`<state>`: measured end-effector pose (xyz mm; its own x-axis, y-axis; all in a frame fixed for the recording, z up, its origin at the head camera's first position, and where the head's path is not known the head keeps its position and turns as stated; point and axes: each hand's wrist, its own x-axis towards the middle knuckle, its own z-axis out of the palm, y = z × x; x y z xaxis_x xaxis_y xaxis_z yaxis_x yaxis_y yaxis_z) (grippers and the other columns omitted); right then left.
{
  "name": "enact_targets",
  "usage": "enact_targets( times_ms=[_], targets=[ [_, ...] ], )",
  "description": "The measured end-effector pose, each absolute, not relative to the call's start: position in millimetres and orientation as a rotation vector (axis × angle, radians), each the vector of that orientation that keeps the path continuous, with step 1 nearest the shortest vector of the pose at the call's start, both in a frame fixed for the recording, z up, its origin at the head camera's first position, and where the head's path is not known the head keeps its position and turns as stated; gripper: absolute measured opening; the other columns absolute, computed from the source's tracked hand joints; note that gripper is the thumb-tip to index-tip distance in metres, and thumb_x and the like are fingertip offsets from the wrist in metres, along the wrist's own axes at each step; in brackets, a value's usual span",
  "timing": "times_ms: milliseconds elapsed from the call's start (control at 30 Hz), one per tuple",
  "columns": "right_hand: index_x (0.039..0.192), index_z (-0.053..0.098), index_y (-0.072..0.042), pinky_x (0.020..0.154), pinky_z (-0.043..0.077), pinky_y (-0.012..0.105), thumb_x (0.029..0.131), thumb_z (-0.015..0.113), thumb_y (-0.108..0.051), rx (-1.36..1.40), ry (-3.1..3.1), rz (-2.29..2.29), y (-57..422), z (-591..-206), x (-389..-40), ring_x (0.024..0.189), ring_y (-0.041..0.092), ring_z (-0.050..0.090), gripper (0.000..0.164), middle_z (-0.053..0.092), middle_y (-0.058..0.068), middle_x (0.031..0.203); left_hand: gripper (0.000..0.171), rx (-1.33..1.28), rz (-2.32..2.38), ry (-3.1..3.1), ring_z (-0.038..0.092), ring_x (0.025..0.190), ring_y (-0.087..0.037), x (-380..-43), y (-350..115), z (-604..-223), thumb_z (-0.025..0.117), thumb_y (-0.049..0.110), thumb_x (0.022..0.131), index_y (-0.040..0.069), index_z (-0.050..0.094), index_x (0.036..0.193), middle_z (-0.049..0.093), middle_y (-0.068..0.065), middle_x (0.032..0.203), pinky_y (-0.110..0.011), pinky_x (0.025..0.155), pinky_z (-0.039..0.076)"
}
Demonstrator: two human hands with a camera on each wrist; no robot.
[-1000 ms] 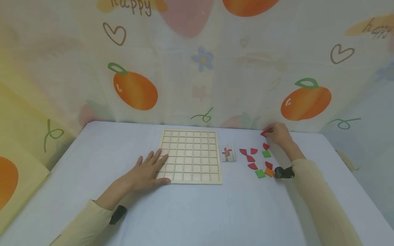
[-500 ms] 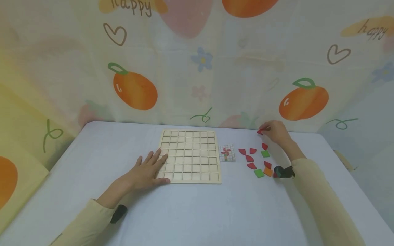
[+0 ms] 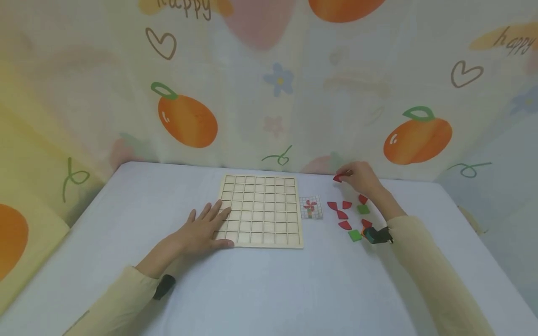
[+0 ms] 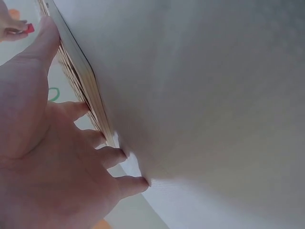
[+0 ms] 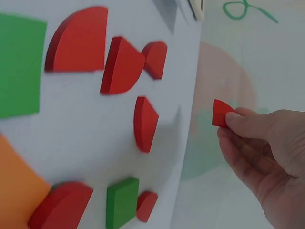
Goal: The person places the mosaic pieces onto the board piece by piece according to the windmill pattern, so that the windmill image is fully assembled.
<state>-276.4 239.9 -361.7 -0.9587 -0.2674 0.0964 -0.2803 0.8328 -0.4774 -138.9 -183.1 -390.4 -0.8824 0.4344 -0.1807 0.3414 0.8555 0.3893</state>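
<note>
My left hand [image 3: 201, 231] lies spread with straight fingers at the left edge of the wooden grid board [image 3: 260, 212]. In the left wrist view its thumb and fingertips touch the board's edge [image 4: 81, 78] and the white cloth. My right hand [image 3: 361, 179] pinches a red quarter-circle piece [image 5: 221, 112] between thumb and fingers, held up behind the other pieces. Below it on the table lie several red quarter-circle pieces [image 5: 123, 66], two green squares [image 3: 355, 235] and an orange piece [image 5: 16, 186], which the wrist camera partly covers in the head view.
A small card [image 3: 311, 208] with a red flower on a grid lies against the board's right side. The white table [image 3: 252, 289] ends at a printed curtain [image 3: 244, 116]. A black wrist camera [image 3: 378, 234] hangs under the right sleeve, over the loose pieces.
My right hand has moved left along the far side of the table, carrying the red quarter-circle piece. The left hand stays in place on the board.
</note>
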Motion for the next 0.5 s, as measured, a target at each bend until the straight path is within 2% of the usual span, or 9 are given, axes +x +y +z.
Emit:
enact_targets(
  times_ms=[233,500],
  targets=[
    [0.106,0.071,0.006,0.085,0.053,0.047,0.092,0.064,0.002,0.556,-2.949,0.801,227.6,-358.7,-281.8,0.097,0.036,0.064,0.016,0.070,0.022,0.105,0.093,0.583,0.528,2.767,0.007,0.144,-0.051,-141.0,-182.9,-390.9,0.064,0.055,0.088,0.002,0.025,0.154,0.008,-0.026,0.160,-0.073,0.108,0.006],
    [0.112,0.070,0.005,0.086,0.054,0.045,0.093,0.064,-0.001,0.555,-2.984,0.840,215.8,-359.5,-282.8,0.099,0.034,0.064,0.021,0.069,0.020,0.109,0.094,0.579,0.515,2.771,0.007,0.145,-0.051,-144.1,-184.2,-396.5,0.065,0.057,0.087,0.003,0.025,0.154,0.007,-0.025,0.161,-0.073,0.108,0.006]
  ],
)
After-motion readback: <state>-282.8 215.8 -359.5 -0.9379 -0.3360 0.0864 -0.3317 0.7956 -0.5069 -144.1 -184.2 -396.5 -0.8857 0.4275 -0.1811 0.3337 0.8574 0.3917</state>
